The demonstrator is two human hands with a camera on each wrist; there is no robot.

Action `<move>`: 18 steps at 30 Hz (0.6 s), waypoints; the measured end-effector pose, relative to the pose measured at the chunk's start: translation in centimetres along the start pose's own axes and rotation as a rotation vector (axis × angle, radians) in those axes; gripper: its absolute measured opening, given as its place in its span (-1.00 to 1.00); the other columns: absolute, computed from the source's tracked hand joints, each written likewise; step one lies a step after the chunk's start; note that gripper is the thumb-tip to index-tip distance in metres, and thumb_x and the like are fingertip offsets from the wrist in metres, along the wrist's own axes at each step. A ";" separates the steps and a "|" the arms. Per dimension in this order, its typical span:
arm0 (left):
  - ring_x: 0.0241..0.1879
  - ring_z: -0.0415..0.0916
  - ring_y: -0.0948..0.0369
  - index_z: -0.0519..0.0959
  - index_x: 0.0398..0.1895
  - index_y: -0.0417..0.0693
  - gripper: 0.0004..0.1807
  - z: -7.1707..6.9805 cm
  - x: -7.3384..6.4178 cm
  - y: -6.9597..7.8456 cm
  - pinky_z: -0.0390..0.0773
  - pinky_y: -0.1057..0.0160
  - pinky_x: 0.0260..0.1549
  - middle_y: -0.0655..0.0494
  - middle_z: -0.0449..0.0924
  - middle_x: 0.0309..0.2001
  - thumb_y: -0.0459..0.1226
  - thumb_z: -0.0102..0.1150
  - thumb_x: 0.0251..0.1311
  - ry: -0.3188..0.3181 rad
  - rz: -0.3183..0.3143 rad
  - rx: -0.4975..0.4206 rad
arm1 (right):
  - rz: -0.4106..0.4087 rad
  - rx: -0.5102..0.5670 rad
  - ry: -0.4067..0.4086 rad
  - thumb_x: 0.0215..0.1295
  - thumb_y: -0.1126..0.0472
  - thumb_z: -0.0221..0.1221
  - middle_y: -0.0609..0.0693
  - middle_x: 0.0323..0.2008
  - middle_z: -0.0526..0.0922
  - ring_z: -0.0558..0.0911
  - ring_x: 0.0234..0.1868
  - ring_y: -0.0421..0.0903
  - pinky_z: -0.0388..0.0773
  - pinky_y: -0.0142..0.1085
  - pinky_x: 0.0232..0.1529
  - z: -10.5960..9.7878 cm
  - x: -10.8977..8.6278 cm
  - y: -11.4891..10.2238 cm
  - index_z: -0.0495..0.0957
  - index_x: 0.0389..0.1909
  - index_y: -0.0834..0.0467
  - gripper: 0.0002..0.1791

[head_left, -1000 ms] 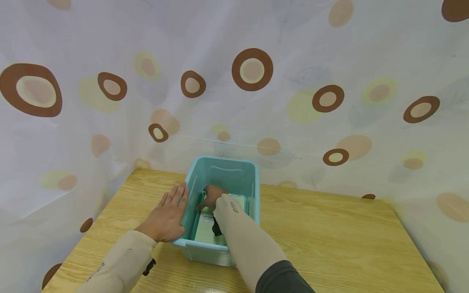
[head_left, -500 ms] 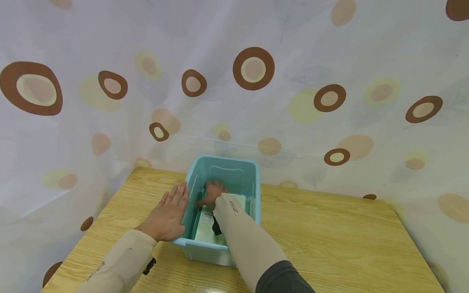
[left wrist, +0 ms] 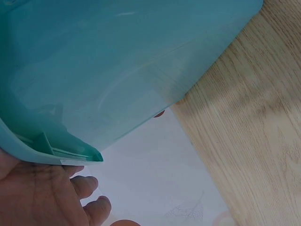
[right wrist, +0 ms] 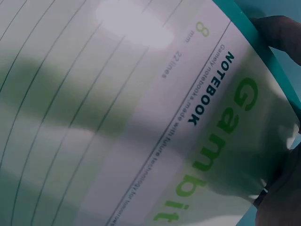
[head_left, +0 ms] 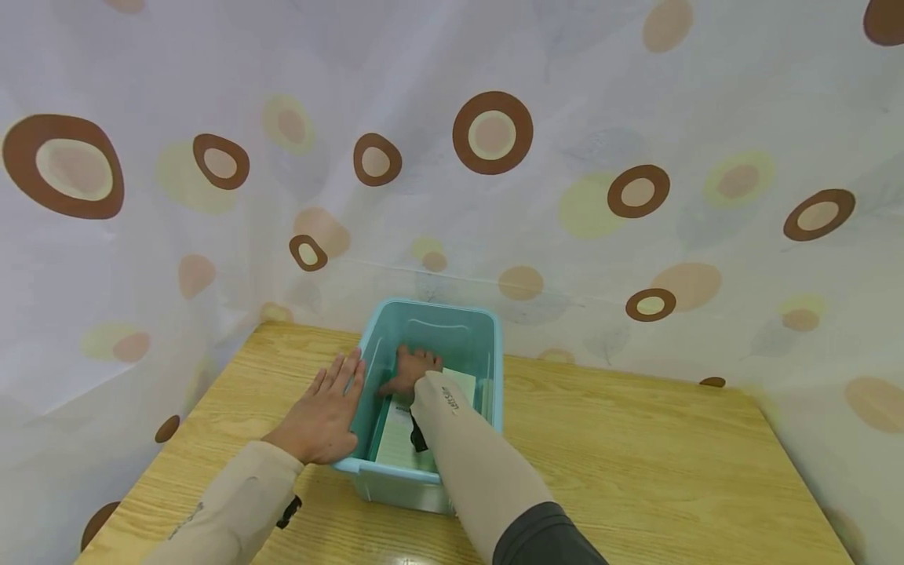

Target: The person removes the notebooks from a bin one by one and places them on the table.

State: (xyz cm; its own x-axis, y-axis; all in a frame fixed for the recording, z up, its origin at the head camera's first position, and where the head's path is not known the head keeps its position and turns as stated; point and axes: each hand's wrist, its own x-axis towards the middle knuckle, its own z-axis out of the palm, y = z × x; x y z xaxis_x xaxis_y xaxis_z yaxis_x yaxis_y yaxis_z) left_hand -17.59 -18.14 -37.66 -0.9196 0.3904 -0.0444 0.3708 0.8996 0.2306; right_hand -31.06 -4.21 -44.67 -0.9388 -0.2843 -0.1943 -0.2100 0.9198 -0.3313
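A light blue plastic bin (head_left: 402, 494) stands on the wooden table. Flat along its left rim lies my left hand (head_left: 318, 416), fingers straight; the left wrist view shows that hand (left wrist: 42, 197) against the outside of the rim. My right hand (head_left: 411, 373) is down inside the bin, fingers spread over the far end of a notebook (head_left: 395, 447). In the right wrist view the notebook (right wrist: 141, 117) has a lined cover reading "Gambit" and a teal edge, with a thumb and fingers (right wrist: 277, 202) at its border. My right forearm hides part of the notebook.
The wooden table (head_left: 636, 455) extends to the right of the bin. Behind and to the left hangs a white sheet (head_left: 551, 235) with brown and beige ovals, close to the bin's far end.
The fingers of my right hand have gone from curled to spread, and the hand has shifted slightly toward the bin's far end. My left hand has stayed on the rim.
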 end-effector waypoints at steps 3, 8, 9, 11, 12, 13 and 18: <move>0.46 -0.27 -0.26 -0.06 0.44 -0.49 -0.11 -0.1 0.0 0.0 -0.11 -0.24 0.35 -0.33 -0.24 0.50 -0.41 -0.15 -0.09 -0.001 -0.001 -0.006 | -0.002 0.004 0.007 -0.05 -0.22 0.39 0.21 0.16 0.46 0.39 0.20 0.16 0.24 0.07 0.23 -0.1 0.0 -0.1 0.28 0.32 0.08 -0.06; 0.46 -0.26 -0.26 -0.06 0.44 -0.50 -0.11 -0.1 0.0 0.0 -0.11 -0.24 0.35 -0.33 -0.24 0.50 -0.41 -0.15 -0.09 0.000 -0.002 -0.007 | -0.021 0.008 0.022 -0.04 -0.19 0.39 0.21 0.11 0.49 0.41 0.18 0.16 0.24 0.09 0.21 -0.2 -0.1 -0.1 0.31 0.28 0.09 -0.12; 0.46 -0.26 -0.26 -0.06 0.44 -0.50 -0.11 -0.1 0.0 0.0 -0.11 -0.24 0.35 -0.33 -0.24 0.50 -0.41 -0.14 -0.09 0.000 -0.003 -0.007 | -0.023 0.006 0.026 -0.04 -0.19 0.40 0.20 0.10 0.50 0.42 0.17 0.16 0.25 0.09 0.20 -0.2 -0.1 -0.1 0.31 0.27 0.09 -0.12; 0.46 -0.27 -0.26 -0.06 0.44 -0.50 -0.11 0.0 0.0 0.0 -0.11 -0.24 0.35 -0.33 -0.25 0.50 -0.41 -0.14 -0.09 -0.001 -0.003 -0.005 | -0.025 0.010 0.028 -0.03 -0.18 0.40 0.18 0.09 0.52 0.43 0.15 0.14 0.25 0.08 0.18 -0.4 -0.2 -0.2 0.33 0.26 0.09 -0.14; 0.46 -0.27 -0.26 -0.06 0.44 -0.50 -0.11 0.0 0.0 0.0 -0.12 -0.24 0.35 -0.32 -0.25 0.50 -0.41 -0.14 -0.09 -0.001 -0.002 -0.006 | -0.025 0.013 0.029 -0.02 -0.17 0.39 0.18 0.09 0.52 0.44 0.15 0.14 0.24 0.08 0.18 -0.5 -0.2 -0.3 0.33 0.26 0.08 -0.16; 0.46 -0.28 -0.26 -0.07 0.44 -0.49 -0.11 0.0 0.0 0.0 -0.12 -0.24 0.35 -0.32 -0.25 0.50 -0.41 -0.14 -0.09 -0.001 -0.002 -0.006 | -0.025 0.014 0.030 -0.01 -0.16 0.39 0.18 0.08 0.52 0.44 0.14 0.13 0.25 0.07 0.17 -0.5 -0.2 -0.3 0.33 0.25 0.08 -0.17; 0.46 -0.29 -0.25 -0.07 0.44 -0.49 -0.10 0.1 0.0 -0.1 -0.12 -0.24 0.35 -0.31 -0.26 0.50 -0.41 -0.14 -0.10 -0.001 -0.001 -0.006 | -0.018 0.015 0.027 0.05 -0.13 0.34 0.17 0.09 0.52 0.44 0.14 0.13 0.23 0.08 0.18 -0.7 -0.1 -0.5 0.34 0.27 0.08 -0.22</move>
State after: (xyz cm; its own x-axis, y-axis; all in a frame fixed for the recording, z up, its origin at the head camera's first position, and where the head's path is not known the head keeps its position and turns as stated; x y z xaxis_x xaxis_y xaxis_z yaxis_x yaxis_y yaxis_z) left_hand -17.62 -18.24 -37.76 -0.9199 0.3894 -0.0454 0.3688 0.8989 0.2367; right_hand -31.08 -4.43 -43.86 -0.9419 -0.2933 -0.1635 -0.2231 0.9105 -0.3482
